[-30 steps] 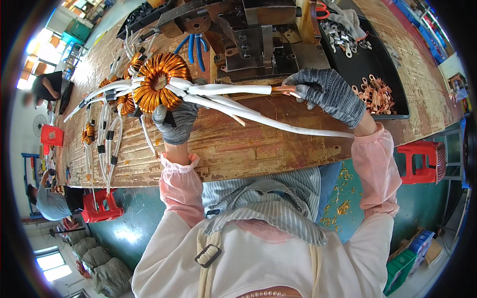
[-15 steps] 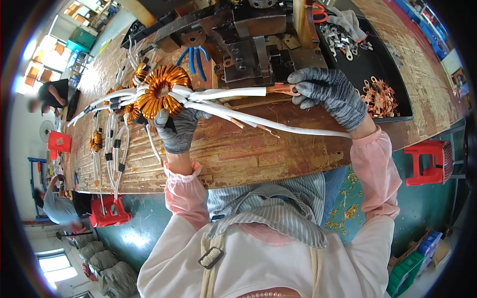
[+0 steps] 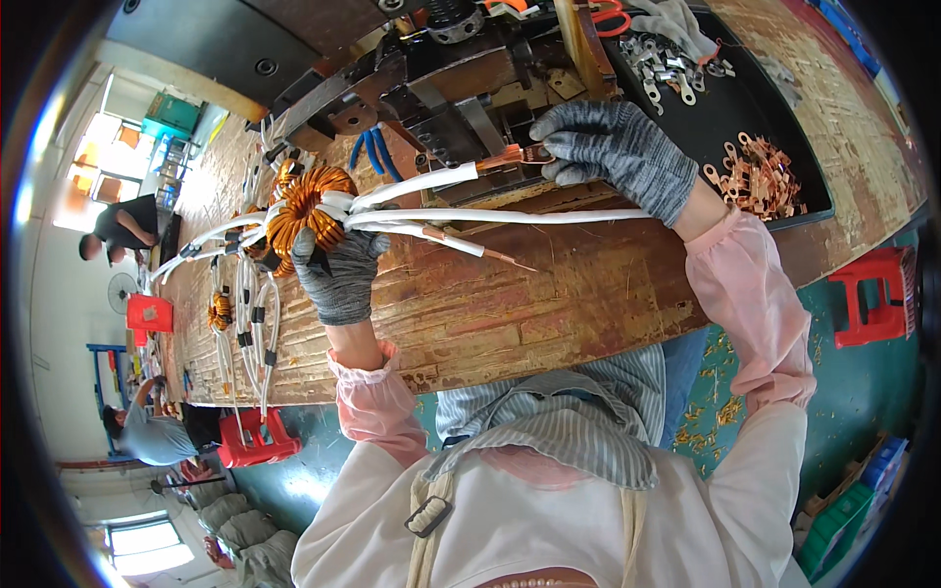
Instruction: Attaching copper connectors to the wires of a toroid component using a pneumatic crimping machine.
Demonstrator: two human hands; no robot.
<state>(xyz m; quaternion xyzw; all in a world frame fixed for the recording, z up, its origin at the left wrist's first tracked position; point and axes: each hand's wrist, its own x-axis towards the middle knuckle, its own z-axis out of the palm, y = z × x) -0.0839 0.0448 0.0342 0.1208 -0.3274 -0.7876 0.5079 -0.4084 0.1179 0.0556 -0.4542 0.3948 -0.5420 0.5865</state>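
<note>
In my gloved left hand [image 3: 336, 279] is a ring-shaped coil [image 3: 306, 218] wound with orange copper wire, its fingers wrapped round the lower side. White-sleeved leads [image 3: 417, 184] run from the coil to the right. My gloved right hand [image 3: 622, 152] pinches a copper cable lug [image 3: 535, 154] at the bare copper end of the upper lead, right in front of the dark metal press [image 3: 451, 108]. Another lead with a bare copper tip [image 3: 510, 261] hangs below, over the table. A long white lead passes beneath my right hand.
To the right, a black tray [image 3: 818, 186] holds a heap of copper lugs [image 3: 760, 176], silvery lugs [image 3: 667, 64] and a grey glove [image 3: 676, 27]. More coils with white leads [image 3: 257, 333] lie on the worn wooden table [image 3: 549, 304] at left. Red stools [image 3: 872, 299] stand nearby; co-workers are far left.
The lead's bare end and the lug have moved left and up, closer to the press. My right hand has gone with them, and the view has shifted slightly.
</note>
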